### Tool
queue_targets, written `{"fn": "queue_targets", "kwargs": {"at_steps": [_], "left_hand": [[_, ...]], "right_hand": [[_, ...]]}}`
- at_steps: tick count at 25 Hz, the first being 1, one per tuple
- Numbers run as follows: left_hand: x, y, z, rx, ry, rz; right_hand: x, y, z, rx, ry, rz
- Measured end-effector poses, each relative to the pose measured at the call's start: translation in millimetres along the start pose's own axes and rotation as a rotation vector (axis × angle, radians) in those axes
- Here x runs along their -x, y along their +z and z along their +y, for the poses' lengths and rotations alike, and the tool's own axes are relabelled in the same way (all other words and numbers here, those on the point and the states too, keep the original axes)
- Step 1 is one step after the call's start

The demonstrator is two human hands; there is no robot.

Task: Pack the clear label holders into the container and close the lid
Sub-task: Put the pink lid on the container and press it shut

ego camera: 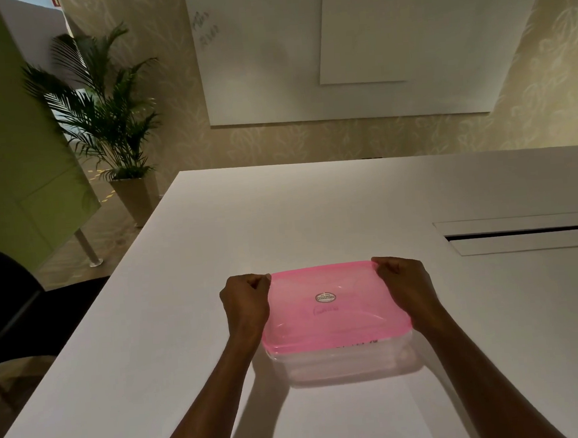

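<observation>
A clear plastic container (347, 361) stands on the white table (187, 261) near its front edge. A translucent pink lid (333, 315) with a small oval sticker lies on top of it. My left hand (246, 305) is curled on the lid's left edge, at the far left corner. On the right edge, at the far right corner, my right hand (405, 289) grips the lid the same way. Faint clear shapes show through the container's wall; I cannot tell them apart as label holders.
A recessed cable slot (527, 233) runs across the table to the right of the container. Off the table's left side are a dark chair (7, 303), a potted palm (114, 129) and a green partition (17, 164). A whiteboard (353, 47) hangs on the far wall.
</observation>
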State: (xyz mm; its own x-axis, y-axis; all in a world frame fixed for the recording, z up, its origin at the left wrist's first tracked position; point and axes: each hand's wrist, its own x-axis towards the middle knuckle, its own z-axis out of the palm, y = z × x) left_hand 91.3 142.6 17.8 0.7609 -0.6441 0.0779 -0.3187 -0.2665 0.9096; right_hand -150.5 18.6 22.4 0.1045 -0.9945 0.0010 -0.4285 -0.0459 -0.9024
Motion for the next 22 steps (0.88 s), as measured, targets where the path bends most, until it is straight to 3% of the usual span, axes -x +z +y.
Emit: {"fn": "queue_targets", "kwargs": {"at_steps": [9,12,14,17,19,22], "left_hand": [[-0.1,10.3,5.5,-0.285,0.122,0.007],[-1.8,10.5,9.9,-0.630,0.186,-0.021],[1.2,17.0,20.2,-0.798,0.359,0.006],[10.0,53.2,41.6,-0.592,0.575,-0.205],[15.7,82.7,53.3,-0.575,0.588,-0.364],[22.9,103.9,58.0,-0.680,0.629,-0.386]], "right_hand": [[-2.3,3.2,8.7,0.204,-0.108,0.007],[-1.7,3.9,8.9,0.226,-0.124,0.011],[-1.9,3.5,9.1,0.232,-0.116,0.000],[0.4,3.0,8.1,0.246,-0.097,-0.020],[4.9,1.7,5.7,0.226,-0.067,-0.029],[9.6,1.2,1.6,0.209,0.023,-0.021]]}}
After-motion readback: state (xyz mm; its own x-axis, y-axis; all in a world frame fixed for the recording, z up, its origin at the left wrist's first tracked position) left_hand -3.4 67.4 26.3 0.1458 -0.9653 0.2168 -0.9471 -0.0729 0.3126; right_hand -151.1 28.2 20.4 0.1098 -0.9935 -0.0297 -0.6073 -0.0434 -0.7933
